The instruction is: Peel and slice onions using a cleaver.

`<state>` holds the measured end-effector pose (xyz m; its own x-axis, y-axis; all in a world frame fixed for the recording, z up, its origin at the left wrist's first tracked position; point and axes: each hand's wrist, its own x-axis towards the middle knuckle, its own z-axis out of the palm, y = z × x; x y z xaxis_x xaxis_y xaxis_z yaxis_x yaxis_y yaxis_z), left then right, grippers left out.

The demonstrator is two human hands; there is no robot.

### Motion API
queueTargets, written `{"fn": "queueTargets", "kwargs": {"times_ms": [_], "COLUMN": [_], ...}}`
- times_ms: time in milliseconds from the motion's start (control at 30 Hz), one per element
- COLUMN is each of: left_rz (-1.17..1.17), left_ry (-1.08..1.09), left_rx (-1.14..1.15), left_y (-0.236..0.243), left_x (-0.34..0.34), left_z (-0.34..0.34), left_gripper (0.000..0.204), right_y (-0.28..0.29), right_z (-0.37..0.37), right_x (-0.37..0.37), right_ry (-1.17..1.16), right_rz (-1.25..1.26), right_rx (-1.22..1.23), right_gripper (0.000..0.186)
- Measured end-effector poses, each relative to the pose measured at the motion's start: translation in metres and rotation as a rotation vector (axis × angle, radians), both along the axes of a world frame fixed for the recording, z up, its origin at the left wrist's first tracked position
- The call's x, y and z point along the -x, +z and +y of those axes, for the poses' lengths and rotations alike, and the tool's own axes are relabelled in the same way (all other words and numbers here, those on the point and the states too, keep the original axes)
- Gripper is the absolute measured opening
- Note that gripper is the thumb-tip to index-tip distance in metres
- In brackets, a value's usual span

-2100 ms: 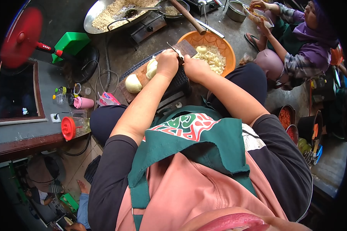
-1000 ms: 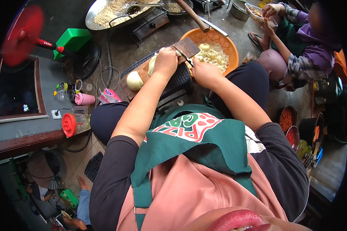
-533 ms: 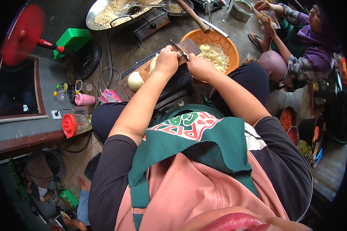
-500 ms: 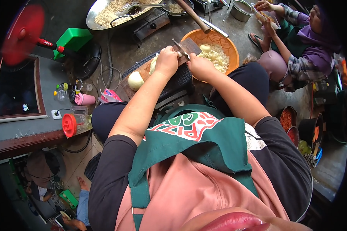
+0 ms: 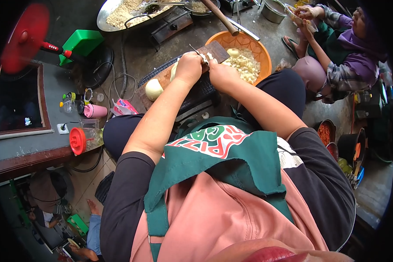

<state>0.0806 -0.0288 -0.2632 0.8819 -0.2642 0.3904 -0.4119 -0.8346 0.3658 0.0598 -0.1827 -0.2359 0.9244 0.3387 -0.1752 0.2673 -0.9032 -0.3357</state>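
Over a wooden chopping board (image 5: 165, 77), my left hand (image 5: 189, 67) is closed, fingers curled down on what looks like a piece of peeled onion, mostly hidden beneath them. My right hand (image 5: 224, 76) grips a knife (image 5: 195, 51); its thin blade crosses just beyond my left fingers, and the handle is hidden in my fist. Small pale cut pieces (image 5: 210, 56) lie on the board between and beyond the hands. A whole peeled onion (image 5: 153, 90) rests at the board's near left end. Past the far right end stands an orange basin (image 5: 264, 60) holding chopped pieces and a rounder pale one.
The board lies on a dark woven stool (image 5: 201, 91) between my knees. Beyond are a large wok (image 5: 104, 18) of crumbly food, a gas stove (image 5: 172, 28) and a wooden handle (image 5: 225, 19) reaching toward the basin. A red fan (image 5: 25, 39) stands left; another person (image 5: 349, 48) works at right.
My right hand has shifted slightly left and nearer, and the knife blade has moved left toward my left fingers. More pale cut pieces show on the board. My left hand stays nearly in place.
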Motion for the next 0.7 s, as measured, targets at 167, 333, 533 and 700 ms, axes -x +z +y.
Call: {"fn": "queueTargets", "kwargs": {"times_ms": [167,333,533,700], "left_rz": [0.011,0.042,0.038,0.024], "left_ry": [0.043,0.058,0.044,0.044], "left_rx": [0.033,0.014,0.006,-0.009], "left_y": [0.0,0.003,0.003,0.005], "left_x": [0.0,-0.001,-0.003,0.002], "left_z": [-0.001,0.002,0.001,0.0], "left_gripper": [0.007,0.005,0.005,0.005], "right_y": [-0.009,0.013,0.004,-0.01], "right_z": [-0.009,-0.009,-0.001,0.005], "right_x": [-0.015,0.007,0.007,-0.011], "right_ry": [0.054,0.063,0.04,0.034], "right_rz": [0.019,0.017,0.045,0.029], "right_rx": [-0.042,-0.007,-0.005,-0.055], "right_gripper": [0.027,0.029,0.029,0.03]}}
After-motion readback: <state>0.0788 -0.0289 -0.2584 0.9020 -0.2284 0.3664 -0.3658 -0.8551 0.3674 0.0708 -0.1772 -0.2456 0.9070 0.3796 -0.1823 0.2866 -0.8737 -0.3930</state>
